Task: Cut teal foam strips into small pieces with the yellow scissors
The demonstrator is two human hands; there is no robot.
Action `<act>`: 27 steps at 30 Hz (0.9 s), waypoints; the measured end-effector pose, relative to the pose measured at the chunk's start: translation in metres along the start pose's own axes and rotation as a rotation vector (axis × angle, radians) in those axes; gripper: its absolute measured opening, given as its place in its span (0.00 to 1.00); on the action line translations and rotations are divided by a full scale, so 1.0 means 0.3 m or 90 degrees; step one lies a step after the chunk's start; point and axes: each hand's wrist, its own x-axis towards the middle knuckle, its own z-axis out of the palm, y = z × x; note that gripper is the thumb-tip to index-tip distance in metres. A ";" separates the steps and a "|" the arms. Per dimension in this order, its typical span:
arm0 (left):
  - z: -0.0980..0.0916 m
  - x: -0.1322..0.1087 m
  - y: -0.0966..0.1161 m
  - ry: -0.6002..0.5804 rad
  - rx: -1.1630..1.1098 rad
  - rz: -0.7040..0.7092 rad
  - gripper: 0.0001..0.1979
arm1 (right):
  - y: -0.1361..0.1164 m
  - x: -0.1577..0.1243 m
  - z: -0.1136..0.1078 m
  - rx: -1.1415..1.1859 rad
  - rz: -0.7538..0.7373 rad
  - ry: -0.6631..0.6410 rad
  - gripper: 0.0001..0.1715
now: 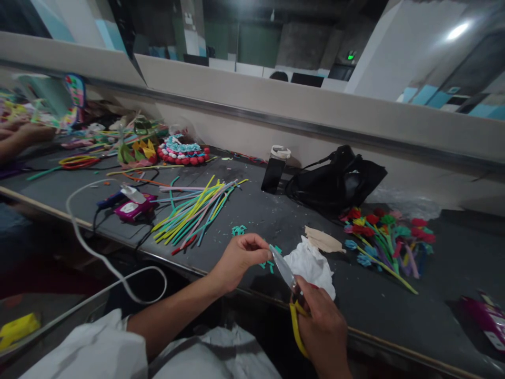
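Note:
My right hand (323,329) grips yellow-handled scissors (290,287), blades pointing up and left toward my other hand. My left hand (240,258) is pinched closed just at the blade tips, holding something small that I cannot make out. Small teal scraps (239,230) lie on the dark table (260,216) just beyond my hands. A crumpled white tissue (311,263) and a tan paper piece (323,240) sit right behind the scissors.
A fan of coloured strips (197,210) lies to the left, beside a magenta glue gun (130,206) with a white cord (102,258). Paper flowers (389,239), a black bag (339,181) and a dark bottle (274,169) stand right. Another person's hands (19,134) work far left.

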 end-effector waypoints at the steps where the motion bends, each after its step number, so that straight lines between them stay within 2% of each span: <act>1: -0.002 0.000 0.001 0.000 0.002 0.001 0.06 | 0.000 -0.003 0.003 0.007 0.004 -0.003 0.17; 4: -0.005 -0.002 0.004 0.004 0.004 0.002 0.06 | -0.003 -0.012 0.011 0.064 0.053 -0.018 0.16; 7: -0.005 -0.003 0.004 -0.002 -0.008 -0.005 0.06 | -0.024 -0.002 0.006 0.186 0.206 -0.037 0.16; 10: -0.004 -0.004 -0.002 -0.032 -0.023 0.002 0.06 | -0.062 0.040 -0.012 0.391 0.394 -0.088 0.21; 13: -0.004 -0.006 -0.010 -0.081 -0.035 0.043 0.06 | -0.104 0.101 -0.023 0.656 0.529 -0.104 0.31; 15: -0.006 -0.008 -0.016 -0.114 -0.039 0.059 0.06 | -0.127 0.139 -0.024 0.768 0.536 -0.106 0.34; 18: -0.016 -0.013 -0.025 -0.151 -0.040 0.050 0.05 | -0.151 0.178 -0.018 0.854 0.526 -0.117 0.33; 27: -0.054 -0.013 -0.041 -0.195 -0.015 0.060 0.03 | -0.168 0.191 0.010 0.901 0.526 -0.071 0.29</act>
